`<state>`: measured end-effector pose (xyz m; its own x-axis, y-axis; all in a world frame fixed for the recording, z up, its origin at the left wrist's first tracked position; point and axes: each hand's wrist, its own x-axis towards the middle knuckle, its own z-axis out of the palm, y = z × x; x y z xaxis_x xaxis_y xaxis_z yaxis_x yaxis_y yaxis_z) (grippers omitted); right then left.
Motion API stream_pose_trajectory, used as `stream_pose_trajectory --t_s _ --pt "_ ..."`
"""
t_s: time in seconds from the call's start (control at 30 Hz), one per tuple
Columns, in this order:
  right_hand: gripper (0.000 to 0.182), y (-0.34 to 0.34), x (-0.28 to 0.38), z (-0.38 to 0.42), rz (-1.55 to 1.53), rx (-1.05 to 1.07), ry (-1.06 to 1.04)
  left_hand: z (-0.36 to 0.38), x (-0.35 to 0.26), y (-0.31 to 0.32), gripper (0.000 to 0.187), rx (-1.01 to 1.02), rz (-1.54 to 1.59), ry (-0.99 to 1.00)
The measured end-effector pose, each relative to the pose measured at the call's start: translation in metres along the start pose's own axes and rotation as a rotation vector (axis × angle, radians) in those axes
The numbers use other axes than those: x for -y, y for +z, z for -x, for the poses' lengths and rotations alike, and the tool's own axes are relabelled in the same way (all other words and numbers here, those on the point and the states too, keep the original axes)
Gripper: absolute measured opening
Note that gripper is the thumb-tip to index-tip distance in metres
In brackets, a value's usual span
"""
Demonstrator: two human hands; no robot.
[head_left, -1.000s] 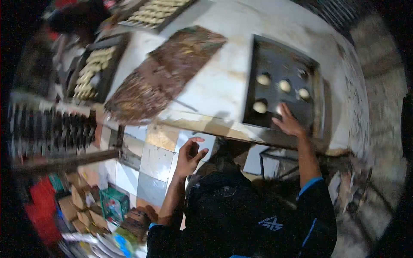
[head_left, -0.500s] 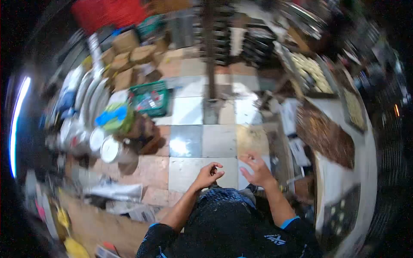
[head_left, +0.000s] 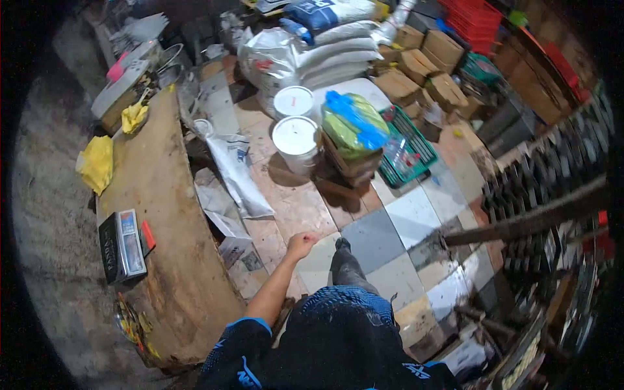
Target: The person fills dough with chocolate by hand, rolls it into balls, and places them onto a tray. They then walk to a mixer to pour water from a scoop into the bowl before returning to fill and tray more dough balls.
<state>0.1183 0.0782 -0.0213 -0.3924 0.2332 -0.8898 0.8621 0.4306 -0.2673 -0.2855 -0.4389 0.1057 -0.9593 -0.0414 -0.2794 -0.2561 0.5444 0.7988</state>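
Note:
My left hand (head_left: 302,246) hangs low over the tiled floor, in front of my body, its fingers curled in. Whether anything small is inside them cannot be made out. It touches none of the things around it. A wooden table (head_left: 166,247) lies to its left, and two white lidded buckets (head_left: 296,135) stand on the floor farther ahead. On the table sit a dark box (head_left: 117,247) with a pale panel, an orange-red object (head_left: 148,235) and yellow plastic bags (head_left: 96,164). My right hand is out of view; only the sleeve on that side shows.
White sacks (head_left: 341,52) are stacked beyond the buckets. A green crate (head_left: 416,156) stands beside a box with a green and blue bag (head_left: 354,123). Cardboard boxes (head_left: 419,65) are piled behind. At the right are a slanting post (head_left: 526,224) and dark stacked trays (head_left: 552,166).
The view has swung left, bringing the wooden table and buckets nearer the centre. My left hand has stayed low in front of me, and my right hand has left the view.

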Motion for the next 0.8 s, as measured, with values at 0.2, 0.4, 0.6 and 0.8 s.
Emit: stream_pose_trajectory --t_s 0.2,0.4,0.6,0.8 --pt "0.019 -0.129 0.268 -0.156 0.043 -0.280 0.029 0.007 0.186 -0.009 0.044 0.350 -0.435 -0.330" --pt "0.027 -0.144 0.730 -0.185 0.441 -0.576 -1.041 0.018 0.221 -0.054 0.039 0.634 -0.500 -0.379" --pt "0.024 -0.020 1.013 -0.149 0.248 -0.432 -1.442 -0.040 0.245 -0.110 0.022 0.100 0.139 -0.655" --pt "0.035 0.112 1.033 -0.195 0.608 0.003 -1.074 -0.136 0.285 -0.203 0.037 0.131 -0.424 -0.120"
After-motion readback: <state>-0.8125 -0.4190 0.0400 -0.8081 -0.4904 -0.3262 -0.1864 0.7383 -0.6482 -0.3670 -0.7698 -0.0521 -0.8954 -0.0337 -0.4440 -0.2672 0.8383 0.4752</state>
